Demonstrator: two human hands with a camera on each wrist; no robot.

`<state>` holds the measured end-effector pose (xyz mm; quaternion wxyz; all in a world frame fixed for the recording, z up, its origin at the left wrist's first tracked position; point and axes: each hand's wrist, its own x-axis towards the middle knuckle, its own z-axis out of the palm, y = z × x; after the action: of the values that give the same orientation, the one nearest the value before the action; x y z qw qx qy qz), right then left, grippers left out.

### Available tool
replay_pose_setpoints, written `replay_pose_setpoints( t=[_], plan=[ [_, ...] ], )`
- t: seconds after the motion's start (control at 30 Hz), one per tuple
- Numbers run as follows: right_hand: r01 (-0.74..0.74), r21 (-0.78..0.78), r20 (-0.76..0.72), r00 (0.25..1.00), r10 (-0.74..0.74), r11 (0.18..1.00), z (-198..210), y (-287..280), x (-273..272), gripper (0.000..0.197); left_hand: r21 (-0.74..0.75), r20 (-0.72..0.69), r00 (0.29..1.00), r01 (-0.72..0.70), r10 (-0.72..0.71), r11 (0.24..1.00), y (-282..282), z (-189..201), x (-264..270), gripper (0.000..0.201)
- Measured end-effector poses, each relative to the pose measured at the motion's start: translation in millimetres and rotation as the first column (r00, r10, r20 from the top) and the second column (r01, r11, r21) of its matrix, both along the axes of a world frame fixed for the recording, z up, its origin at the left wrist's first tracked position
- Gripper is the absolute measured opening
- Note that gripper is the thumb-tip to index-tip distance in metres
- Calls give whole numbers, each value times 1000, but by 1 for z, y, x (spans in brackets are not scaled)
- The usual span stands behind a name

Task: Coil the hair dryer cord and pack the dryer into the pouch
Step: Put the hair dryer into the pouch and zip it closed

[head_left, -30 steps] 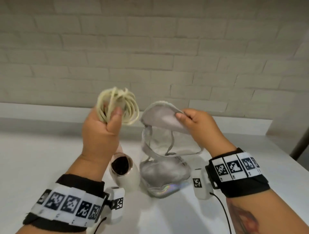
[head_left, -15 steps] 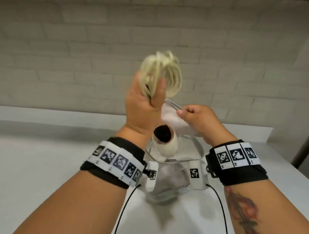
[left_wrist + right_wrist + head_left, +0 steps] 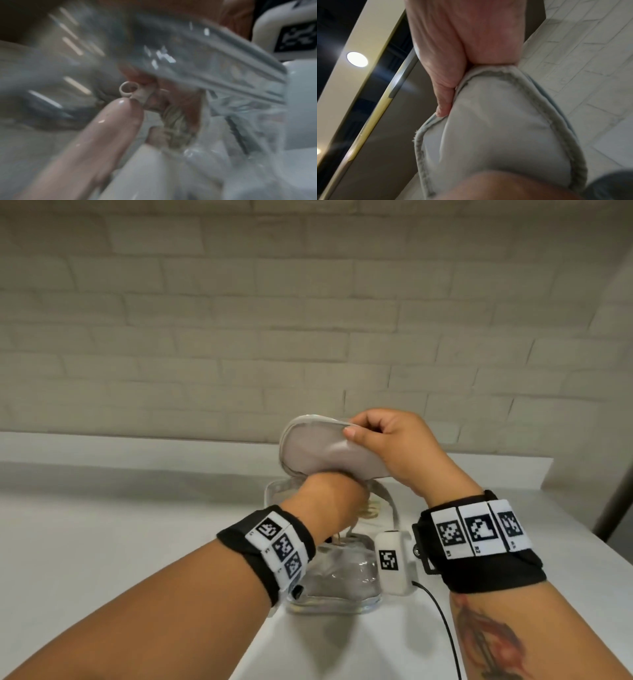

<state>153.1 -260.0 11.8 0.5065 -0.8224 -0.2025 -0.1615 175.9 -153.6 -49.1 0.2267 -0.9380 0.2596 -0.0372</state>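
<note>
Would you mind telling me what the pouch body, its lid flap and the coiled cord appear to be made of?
Pouch body: seemingly clear soft plastic, glossy; glints and an iridescent base edge show, and the contents are visible through it.
Lid flap: grey woven-looking fabric, matte, with a stitched binding round its edge; the right hand pinches it.
Coiled cord: cream, probably rubbery plastic sheathing; the blur leaves this open.

I note a white table (image 3: 102,542) below a pale brick wall (image 3: 308,320). Right wrist view: round ceiling light (image 3: 357,59) lit, beside a dark panel (image 3: 388,121).
</note>
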Motion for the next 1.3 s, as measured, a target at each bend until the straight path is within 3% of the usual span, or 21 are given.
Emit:
replay_pose_setpoints(
  t=[0.1, 0.17, 0.3, 0.4, 0.47, 0.53, 0.6, 0.67, 0.7, 0.73, 0.77, 0.8, 0.87, 0.9, 0.93, 0.97, 1.07, 1.17, 1.23, 1.3],
  plan=[
    [-35, -4, 0, 999, 35, 999, -2, 6, -6, 10, 197, -40, 986, -152, 162, 969, -15, -16, 7, 45],
    [-50, -32, 4, 999, 50, 998, -6, 6, -9, 9, 163, -58, 982, -167, 178, 972, -22, -21, 11, 45],
    [-33, 7, 20, 999, 32, 999, -16, -1, -3, 7, -241, -252, 955, -221, 159, 945, -28, -3, -2, 45],
    [-23, 67, 38, 999, 21, 997, -25, -8, 5, 6, -459, -363, 931, -142, -40, 877, -5, 24, -23, 43],
    [-36, 79, 36, 999, 33, 996, -31, -10, 7, 6, -543, -465, 864, -105, -193, 833, 25, 40, -41, 42],
    [-87, 72, 12, 996, 86, 994, -40, -13, 6, 7, -687, -569, 763, -237, -307, 687, 60, 56, -56, 32],
    [-197, -13, -52, 979, 196, 980, -54, -16, 2, 10, -813, -556, 722, -370, -412, 449, 92, 73, -66, 23],
    [-367, -242, -183, 926, 329, 898, -69, -17, -4, 18, -909, -417, 810, -375, -412, 183, 110, 85, -63, 21],
    [-428, -360, -250, 900, 357, 829, -75, -16, -8, 22, -936, -351, 870, -337, -346, 101, 112, 87, -57, 21],
    [-459, -431, -295, 885, 360, 777, -79, -16, -10, 24, -954, -301, 918, -291, -256, 77, 109, 87, -47, 23],
    [-475, -441, -316, 877, 363, 762, -78, -15, -11, 23, -962, -268, 949, -254, -164, 103, 102, 84, -33, 23],
    [-477, -392, -323, 872, 367, 787, -74, -14, -9, 20, -958, -247, 965, -228, -90, 176, 93, 80, -17, 21],
    [-414, -157, -305, 884, 354, 897, -63, -11, -1, 13, -837, -235, 971, -218, 31, 501, 73, 67, 14, 16],
    [-318, -33, -264, 917, 299, 947, -60, -11, 10, 11, -698, -244, 966, -240, 91, 675, 63, 58, 26, 26],
    [-195, 51, -217, 955, 201, 980, -58, -12, 26, 12, -530, -253, 955, -271, 154, 803, 55, 49, 33, 38],
    [-82, 85, -184, 978, 96, 993, -60, -14, 44, 14, -389, -265, 942, -301, 207, 871, 48, 40, 38, 49],
    [24, -105, -237, 970, -49, 994, -70, -18, 81, 30, -264, -265, 930, -325, 256, 908, 42, 19, 43, 58],
    [-52, -308, -402, 912, -80, 950, -80, -17, 85, 40, -359, -273, 947, -265, 171, 895, 45, 13, 43, 27],
    [-79, -246, -489, 871, -53, 966, -81, -17, 81, 40, -430, -293, 950, -230, 106, 873, 50, 16, 39, 12],
    [-59, 31, -584, 809, 66, 998, -80, -16, 79, 33, -467, -314, 948, -208, 58, 859, 53, 17, 36, 12]
  ],
)
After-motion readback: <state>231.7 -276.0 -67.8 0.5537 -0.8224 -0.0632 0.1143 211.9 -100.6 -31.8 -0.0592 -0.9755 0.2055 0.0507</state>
